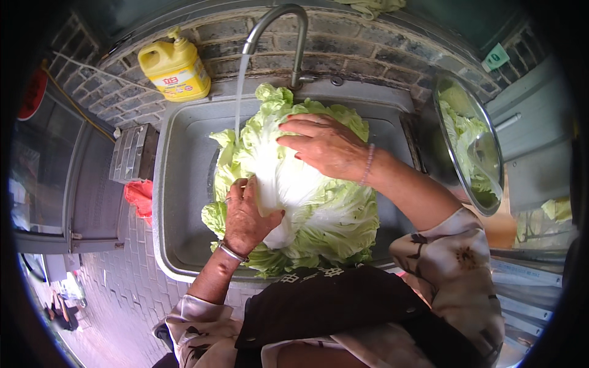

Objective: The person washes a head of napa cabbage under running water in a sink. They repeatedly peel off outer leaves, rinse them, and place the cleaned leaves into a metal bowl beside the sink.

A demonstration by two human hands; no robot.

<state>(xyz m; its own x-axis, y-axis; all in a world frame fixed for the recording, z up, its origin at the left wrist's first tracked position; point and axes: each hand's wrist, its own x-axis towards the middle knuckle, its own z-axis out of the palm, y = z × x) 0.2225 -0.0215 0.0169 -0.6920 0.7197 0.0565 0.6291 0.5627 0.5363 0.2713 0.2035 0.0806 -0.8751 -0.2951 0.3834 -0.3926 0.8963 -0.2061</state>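
Note:
A large heap of pale green and white napa cabbage leaves [334,214] fills much of the grey sink [184,245]. At the heap's left side, my left hand [245,214] has its thumb and bent fingers around the white stalk of a cabbage leaf. My right hand [325,147] lies across the upper part of the heap, fingers stretched out toward the left, palm down on the leaves. Water runs from the curved metal faucet [300,43] onto the heap's upper left edge, beside the leaves above my left hand.
On the right of the sink stands a steel bowl [453,156] with more cabbage leaves [469,141]. A yellow jug with a pump top [178,70] sits behind the sink's left corner. Behind runs a brick wall [350,46]. A red bag [140,199] lies left of the sink.

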